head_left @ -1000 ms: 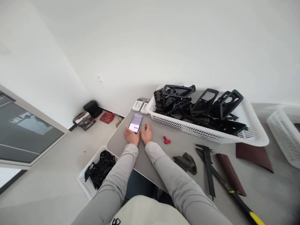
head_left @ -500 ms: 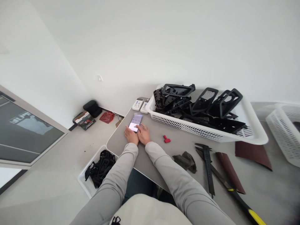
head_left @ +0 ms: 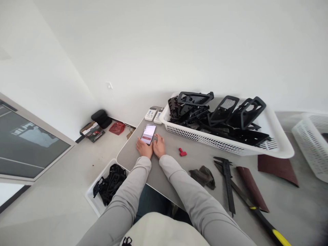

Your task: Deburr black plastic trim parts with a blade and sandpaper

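A smartphone (head_left: 149, 134) with a lit screen is at the left end of the grey table, a red bar showing near its lower edge. My left hand (head_left: 144, 149) has its fingers around the phone's lower left side. Whether the phone rests on the table or is slightly raised, I cannot tell. Beside the phone's lower right edge is my right hand (head_left: 159, 147), fingers loosely bent and apart, holding nothing. To its right lies a small red part (head_left: 182, 152). Two white boxy devices (head_left: 150, 114) stand beyond the phone.
A white basket (head_left: 205, 138) full of black plastic frames fills the table's back. Calipers (head_left: 227, 184), a dark crumpled cloth (head_left: 203, 177), a yellow-and-black-handled tool (head_left: 265, 218) and brown sheets (head_left: 278, 169) lie rightward. Another bin (head_left: 89, 194) with black parts sits on the floor.
My right hand's finger has come off the phone screen and drawn back to the right. The screen now shows a different page with a red bar. My left hand stays in place.
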{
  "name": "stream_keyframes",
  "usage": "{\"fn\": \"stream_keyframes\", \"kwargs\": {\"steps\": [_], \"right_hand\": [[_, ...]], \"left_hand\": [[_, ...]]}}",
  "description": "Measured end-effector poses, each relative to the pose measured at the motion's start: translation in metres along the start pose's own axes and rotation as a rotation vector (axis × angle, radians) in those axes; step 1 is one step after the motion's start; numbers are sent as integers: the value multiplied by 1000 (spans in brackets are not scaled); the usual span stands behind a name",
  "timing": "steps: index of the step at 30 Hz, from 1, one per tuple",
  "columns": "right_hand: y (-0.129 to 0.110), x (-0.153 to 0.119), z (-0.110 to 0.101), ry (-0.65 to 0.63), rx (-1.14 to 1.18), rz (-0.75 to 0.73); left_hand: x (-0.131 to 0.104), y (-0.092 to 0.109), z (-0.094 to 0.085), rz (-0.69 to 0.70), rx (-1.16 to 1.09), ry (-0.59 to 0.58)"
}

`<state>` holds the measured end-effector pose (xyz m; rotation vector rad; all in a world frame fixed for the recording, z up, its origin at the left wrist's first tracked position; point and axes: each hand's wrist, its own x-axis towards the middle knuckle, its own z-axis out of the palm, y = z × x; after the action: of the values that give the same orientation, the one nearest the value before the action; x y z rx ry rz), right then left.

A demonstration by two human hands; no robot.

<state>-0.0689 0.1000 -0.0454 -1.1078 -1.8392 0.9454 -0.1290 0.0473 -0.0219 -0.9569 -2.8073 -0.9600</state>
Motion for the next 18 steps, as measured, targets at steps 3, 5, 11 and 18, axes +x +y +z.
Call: {"fn": "stream_keyframes", "kwargs": {"steps": [3,5,11,18], "right_hand": [[1,-1,1,-4,2,-19],[1,0,2,-11,-6,-24],[2,11,1,-42,-57,-26],[0,31,-5,-102,-132,-15]], "left_hand": [[0,-1,1,4,1,1],[0,-2,1,6,2,5],[1,-2,3,7,-7,18],[0,-1,3,25,-16,37]]}}
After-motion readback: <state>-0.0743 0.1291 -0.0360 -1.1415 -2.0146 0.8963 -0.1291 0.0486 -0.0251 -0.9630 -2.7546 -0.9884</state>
